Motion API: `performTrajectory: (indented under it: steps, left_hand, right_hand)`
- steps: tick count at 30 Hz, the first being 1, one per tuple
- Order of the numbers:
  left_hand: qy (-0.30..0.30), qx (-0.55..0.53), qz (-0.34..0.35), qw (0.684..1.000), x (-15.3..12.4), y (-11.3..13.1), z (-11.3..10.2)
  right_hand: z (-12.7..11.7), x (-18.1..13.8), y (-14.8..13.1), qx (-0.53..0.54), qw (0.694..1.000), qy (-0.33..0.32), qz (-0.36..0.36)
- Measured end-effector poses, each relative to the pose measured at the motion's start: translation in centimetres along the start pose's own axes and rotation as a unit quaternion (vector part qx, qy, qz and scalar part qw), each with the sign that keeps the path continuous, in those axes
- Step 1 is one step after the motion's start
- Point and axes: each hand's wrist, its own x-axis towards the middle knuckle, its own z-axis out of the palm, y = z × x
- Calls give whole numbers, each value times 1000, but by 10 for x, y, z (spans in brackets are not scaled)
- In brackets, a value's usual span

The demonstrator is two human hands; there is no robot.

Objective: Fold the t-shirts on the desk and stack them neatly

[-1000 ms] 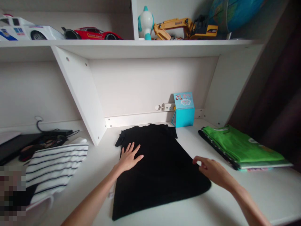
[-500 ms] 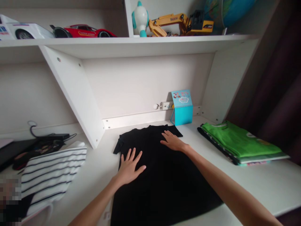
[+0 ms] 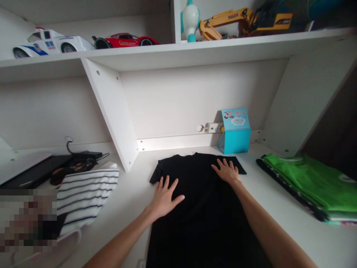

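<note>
A black T-shirt (image 3: 200, 208) lies flat on the white desk (image 3: 131, 197), its collar toward the back wall. My left hand (image 3: 165, 198) rests open on the shirt's left side, fingers spread. My right hand (image 3: 228, 171) lies flat and open on the shirt's upper right, near the right sleeve. Neither hand holds anything.
A striped white garment (image 3: 83, 193) lies to the left, and folded green clothes (image 3: 315, 182) are stacked at the right. A turquoise box (image 3: 235, 132) stands by the back wall. A slanted shelf support (image 3: 111, 111) rises at left, with toy cars (image 3: 83, 41) and an excavator (image 3: 245, 22) on the shelf above.
My right hand moved from the shirt's lower right edge up to the upper right near the sleeve. The left hand stayed flat on the shirt. The view has shifted.
</note>
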Motion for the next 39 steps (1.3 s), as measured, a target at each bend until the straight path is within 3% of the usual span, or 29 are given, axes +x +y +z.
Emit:
performTrajectory:
  steps: [3, 8, 10, 12, 14, 16, 18, 21, 24, 30, 34, 39]
  left_hand:
    - [40, 33, -55, 997, 23, -31, 0]
    - [48, 78, -272, 958, 40, -90, -10]
    - [75, 105, -307, 943, 42, -98, -14]
    - [115, 128, -276, 946, 46, -92, -15]
    - [130, 124, -191, 965, 55, -76, -13]
    - [102, 88, -104, 985, 68, -60, -8]
    - [56, 47, -60, 996, 82, -49, -2]
    - [13, 20, -66, 998, 96, -49, 6]
    - [4, 13, -102, 995, 101, -68, 6]
    - [53, 9, -220, 974, 97, -121, -6]
    - [123, -46, -189, 973, 97, -143, -16]
    - [130, -100, -146, 975, 101, -148, -24]
  right_hand:
    - [1, -1, 0, -2, 1000, 5, -9]
    - [0, -2, 0, -4, 1000, 12, -14]
    - [0, -1, -1, -4, 1000, 10, -14]
    - [1, 0, -2, -3, 1000, 9, -14]
    - [1, 0, -3, -3, 1000, 6, -16]
    - [2, 1, -2, -4, 1000, 4, -17]
    - [2, 1, -2, -6, 1000, 2, -17]
    - [2, 3, -1, -8, 1000, 0, -20]
    - [3, 4, -1, -8, 1000, -1, -20]
    - [5, 7, 0, -10, 1000, -3, -18]
    - [5, 7, -1, -12, 1000, -3, -19]
    - [5, 7, 0, -15, 1000, -2, -18]
